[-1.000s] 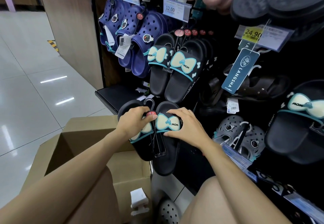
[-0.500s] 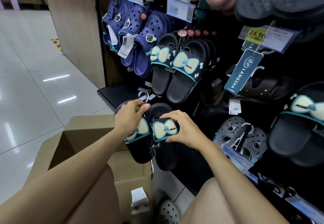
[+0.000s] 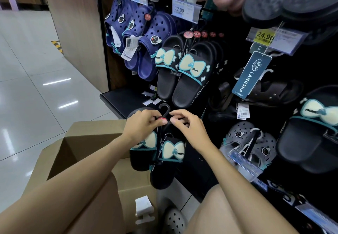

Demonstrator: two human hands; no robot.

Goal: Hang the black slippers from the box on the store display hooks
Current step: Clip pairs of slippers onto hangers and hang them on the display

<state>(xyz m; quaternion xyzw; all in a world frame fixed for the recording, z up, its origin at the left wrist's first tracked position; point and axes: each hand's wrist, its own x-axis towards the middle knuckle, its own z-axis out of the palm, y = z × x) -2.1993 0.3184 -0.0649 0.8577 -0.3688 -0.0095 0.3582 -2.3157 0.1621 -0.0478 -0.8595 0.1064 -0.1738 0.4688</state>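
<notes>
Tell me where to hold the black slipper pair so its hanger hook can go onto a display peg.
Grip the hanger stem just under the hook, by the red disc, coming from both sides as the left hand and right hand do. The slipper pair hangs below it, so the hook's curve stays free.

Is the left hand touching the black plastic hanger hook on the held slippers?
Touching. Head view: left hand fingers pinch the black plastic hanger hook near its red sticker.
</notes>
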